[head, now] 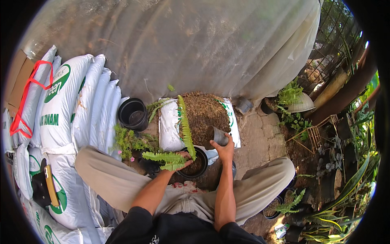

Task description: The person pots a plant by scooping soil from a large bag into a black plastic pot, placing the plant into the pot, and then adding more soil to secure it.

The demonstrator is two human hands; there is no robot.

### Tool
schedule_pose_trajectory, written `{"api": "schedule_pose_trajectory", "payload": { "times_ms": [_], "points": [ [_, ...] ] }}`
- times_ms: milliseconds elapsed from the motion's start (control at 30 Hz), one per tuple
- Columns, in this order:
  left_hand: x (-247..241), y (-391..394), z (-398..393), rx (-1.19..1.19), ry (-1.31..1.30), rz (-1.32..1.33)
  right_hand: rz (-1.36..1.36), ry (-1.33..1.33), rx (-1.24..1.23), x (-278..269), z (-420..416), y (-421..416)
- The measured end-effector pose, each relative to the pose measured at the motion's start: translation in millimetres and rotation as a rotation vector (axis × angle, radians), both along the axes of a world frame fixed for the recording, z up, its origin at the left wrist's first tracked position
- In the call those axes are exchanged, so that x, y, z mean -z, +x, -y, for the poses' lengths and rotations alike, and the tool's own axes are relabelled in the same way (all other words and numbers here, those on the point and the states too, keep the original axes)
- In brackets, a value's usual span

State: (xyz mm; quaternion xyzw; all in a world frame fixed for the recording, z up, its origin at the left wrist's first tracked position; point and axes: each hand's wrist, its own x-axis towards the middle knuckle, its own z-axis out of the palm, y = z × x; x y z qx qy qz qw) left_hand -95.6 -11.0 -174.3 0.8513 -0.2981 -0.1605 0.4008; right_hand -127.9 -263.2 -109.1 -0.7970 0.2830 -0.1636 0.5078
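Note:
My left hand (183, 161) holds a green fern (170, 157) near its base, over the left side of a round black plastic pot (204, 166). One long frond (186, 125) rises away from me; others spread to the left. Dark soil (195, 166) shows inside the pot. My right hand (225, 147) grips a small grey plastic pot (220, 136), tilted with its mouth to the left. That pot is above an opened white sack (170, 131) whose brown, crumbly planting mix (201, 114) lies exposed. My left fingertips are partly hidden by leaves.
White filled sacks (61, 103) are stacked at the left, with a phone (51, 185) on them. A larger black pot (132, 114) and a pink-flowered plant (131, 143) stand beside the sack. Plastic sheeting (195, 52) hangs behind. Potted plants (289, 202) line the right.

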Motion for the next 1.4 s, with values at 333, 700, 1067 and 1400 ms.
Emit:
{"api": "schedule_pose_trajectory", "payload": {
  "times_ms": [333, 700, 1067, 1400],
  "points": [
    [2, -2, 9, 0.088, -0.187, -0.029, -0.131, -0.119, 0.216, 13, 3, 36],
    [6, -3, 16, 0.189, -0.161, -0.107, -0.150, -0.212, 0.180, 65, -27, 67],
    [154, 20, -12, -0.045, -0.667, -0.342, -0.143, -0.197, 0.052, 57, -82, 81],
    [67, 2, 4, 0.001, -0.062, 0.167, -0.163, 0.010, 0.029, 64, -59, 73]
  ]
}}
